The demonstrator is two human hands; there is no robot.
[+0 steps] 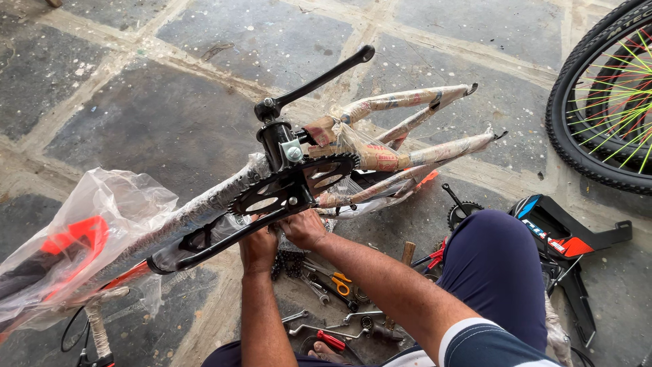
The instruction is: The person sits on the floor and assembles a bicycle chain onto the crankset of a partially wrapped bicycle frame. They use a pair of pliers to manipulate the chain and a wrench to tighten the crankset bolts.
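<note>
- While both hands crowd under the crankset, worth keeping them low and steady: left hand (258,246) curled shut on the lower crank arm (224,239), right hand (303,228) pressed at the hub of the black chainring (292,183); whether its fingers pinch anything, cannot tell.
- Just above the grip: chainring teeth, sharp along the rim, so knuckles best kept behind the crank arm, clear of the toothed edge.
- Left of the grip: wrapped bicycle frame (204,211) lying across the stone floor (170,115), with loose clear plastic wrap (102,204) bunched near its far end; likely to snag a sleeve or a turning crank.
- Below the grip, toward the body: scattered wrenches (319,319), a red-handled tool (331,340) and a chain (288,261) on the floor; little room for pulling the elbows back.
- Up and away from the grip: upper crank arm (319,80) pointing out over bare floor, the freest side for any swing.
- Far right of the grip: tyre with green spokes (604,102), well apart.
</note>
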